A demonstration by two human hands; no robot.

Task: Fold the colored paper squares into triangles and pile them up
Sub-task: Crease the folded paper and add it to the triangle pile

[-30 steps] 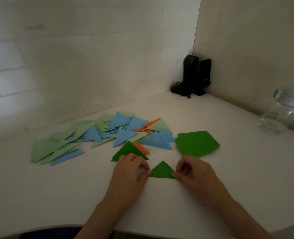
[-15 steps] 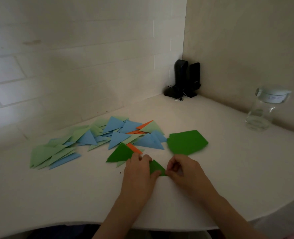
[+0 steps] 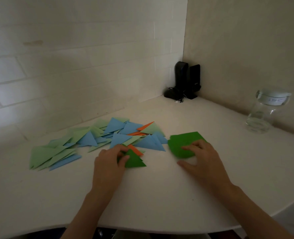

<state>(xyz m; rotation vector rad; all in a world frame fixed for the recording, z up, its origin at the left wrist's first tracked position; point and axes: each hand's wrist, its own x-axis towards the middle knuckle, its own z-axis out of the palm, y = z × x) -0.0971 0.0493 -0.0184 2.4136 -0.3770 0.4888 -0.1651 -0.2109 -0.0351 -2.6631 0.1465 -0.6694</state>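
1 green triangle (image 3: 134,161), apex toward wall

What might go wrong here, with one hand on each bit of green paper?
The right hand rests on a stack of green squares; it may drag several at once. The left hand holds a green triangle at the edge of the loose pile, which could scatter further.

Right hand (image 3: 199,157) covers pt of green squares (image 3: 180,144), jar (image 3: 267,111) label unreadable, forearms cut at btm edge
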